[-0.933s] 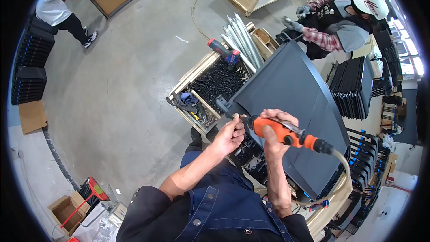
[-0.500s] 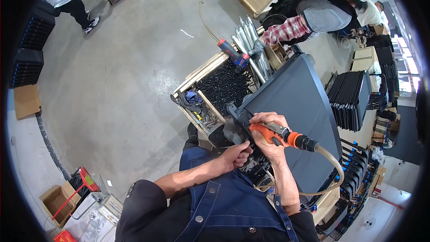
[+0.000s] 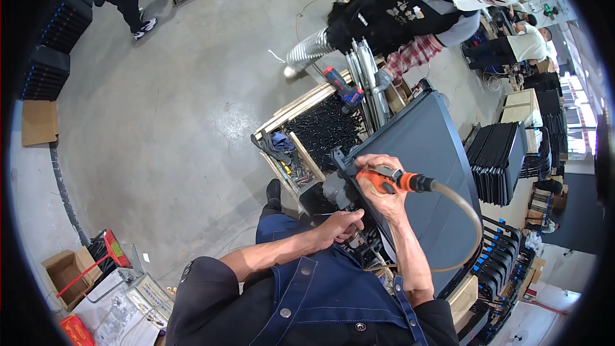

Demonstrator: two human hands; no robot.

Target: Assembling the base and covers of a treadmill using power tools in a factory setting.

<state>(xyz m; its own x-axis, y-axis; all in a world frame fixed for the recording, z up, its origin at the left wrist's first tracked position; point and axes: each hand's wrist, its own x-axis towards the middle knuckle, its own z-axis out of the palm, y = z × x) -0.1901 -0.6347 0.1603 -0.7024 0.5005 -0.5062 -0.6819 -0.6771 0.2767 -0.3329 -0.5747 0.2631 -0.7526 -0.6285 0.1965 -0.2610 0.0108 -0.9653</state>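
Observation:
My right hand (image 3: 389,205) is wrapped round an orange air-powered hand tool (image 3: 380,181), with a pale hose (image 3: 462,202) curving from its back end. The tool is held over the near-left edge of a large dark grey panel (image 3: 426,144); its working tip is hidden by the hand and the panel's edge. Below and left of it, my left hand (image 3: 343,228) is closed with thumb and fingers pressed together. Whatever is in that pinch is too small to make out. Dark fittings under both hands are partly covered.
Beyond the panel's left side, a wooden crate (image 3: 301,104) holds many small black parts, tools and a cloth. A cordless drill (image 3: 346,91) and metal tubes (image 3: 368,83) lie at its far end, beside a co-worker (image 3: 410,13). Black panels (image 3: 494,150) stand stacked at right.
The co-worker has swung leftward, with a leg stepping out beyond the crate. My right hand and the air tool have turned slightly; my left hand stays closed, shifted a little to the right.

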